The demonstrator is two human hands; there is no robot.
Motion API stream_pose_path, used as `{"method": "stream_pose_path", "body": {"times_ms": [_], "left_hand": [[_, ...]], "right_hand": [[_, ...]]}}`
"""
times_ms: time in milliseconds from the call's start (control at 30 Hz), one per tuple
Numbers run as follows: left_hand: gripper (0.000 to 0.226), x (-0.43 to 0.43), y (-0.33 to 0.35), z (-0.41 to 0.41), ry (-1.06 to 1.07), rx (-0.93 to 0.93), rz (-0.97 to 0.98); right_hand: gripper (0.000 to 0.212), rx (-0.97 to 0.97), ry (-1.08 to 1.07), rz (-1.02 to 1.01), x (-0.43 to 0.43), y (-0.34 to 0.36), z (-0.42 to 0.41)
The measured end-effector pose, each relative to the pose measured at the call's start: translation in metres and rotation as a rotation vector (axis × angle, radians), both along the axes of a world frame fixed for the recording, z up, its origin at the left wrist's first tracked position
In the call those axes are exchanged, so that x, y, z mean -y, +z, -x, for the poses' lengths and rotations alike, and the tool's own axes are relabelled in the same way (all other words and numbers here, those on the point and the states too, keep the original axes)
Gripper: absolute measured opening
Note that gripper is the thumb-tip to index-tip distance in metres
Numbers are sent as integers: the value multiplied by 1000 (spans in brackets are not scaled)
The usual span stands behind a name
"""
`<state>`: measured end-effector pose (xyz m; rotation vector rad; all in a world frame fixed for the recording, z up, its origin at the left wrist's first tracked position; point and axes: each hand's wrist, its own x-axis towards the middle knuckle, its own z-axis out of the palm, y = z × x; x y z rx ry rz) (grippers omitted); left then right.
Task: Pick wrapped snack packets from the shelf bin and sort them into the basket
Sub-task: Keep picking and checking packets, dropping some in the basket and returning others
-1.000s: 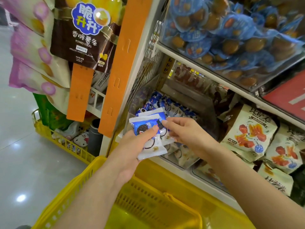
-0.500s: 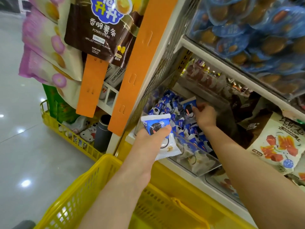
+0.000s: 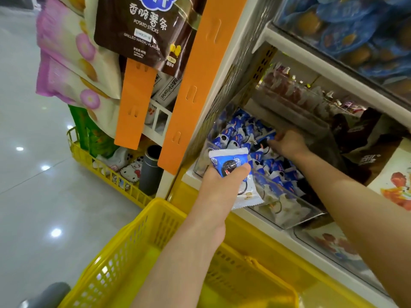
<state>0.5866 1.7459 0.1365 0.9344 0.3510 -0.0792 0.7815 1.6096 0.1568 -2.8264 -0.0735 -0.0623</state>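
My left hand (image 3: 219, 185) grips a small stack of blue-and-white cookie packets (image 3: 231, 165) in front of the shelf, above the yellow basket (image 3: 138, 238). The clear shelf bin (image 3: 287, 210) holds several more of the same packets (image 3: 242, 134). My right hand (image 3: 287, 143) reaches deep into the bin and its fingers pinch a blue packet (image 3: 268, 136) at the back of the pile. The basket's inside is mostly hidden by my left forearm.
An orange upright strip (image 3: 195, 85) borders the shelf on the left. Hanging snack bags (image 3: 142, 25) fill the upper left. A second yellow basket (image 3: 106, 172) with toys stands on the floor. The shelf above carries blue-wrapped cakes (image 3: 347, 36). Orange-printed bags (image 3: 393, 185) lie to the right.
My right hand left the stack in my left hand, went back into the bin and closed on another packet. The left hand kept its packets and stayed almost still.
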Motion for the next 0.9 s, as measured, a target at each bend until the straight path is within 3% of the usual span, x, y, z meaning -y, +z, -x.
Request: {"method": "stream_pose_path", "body": {"times_ms": [233,433,533,600,700,767,900], "left_hand": [[8,-7,-3,1,29,22,-22],[9,-5,-3,-1,24,27,-34],[7,-5,-3,-3,24,26,-42],[11,-5,-2,-3,26,20,-38],[18,-6,-4,-4,27,-20,-21],[13,-6,-7,-2,25,-18,-65],[30,-2,-12,10,-22,72,-215]], "right_hand": [[38,85,-63,-131,-26,-19,-12],[36,-103,-47,-101,-21,-17,-17],[49,-107,-5,-79,-22,-13,-11],[48,-42,40,-108,-26,-8,2],[24,179,130,-259,-29,3,36],[22,280,226,-386,-30,9,68],[29,209,358,-440,-22,7,128]]}}
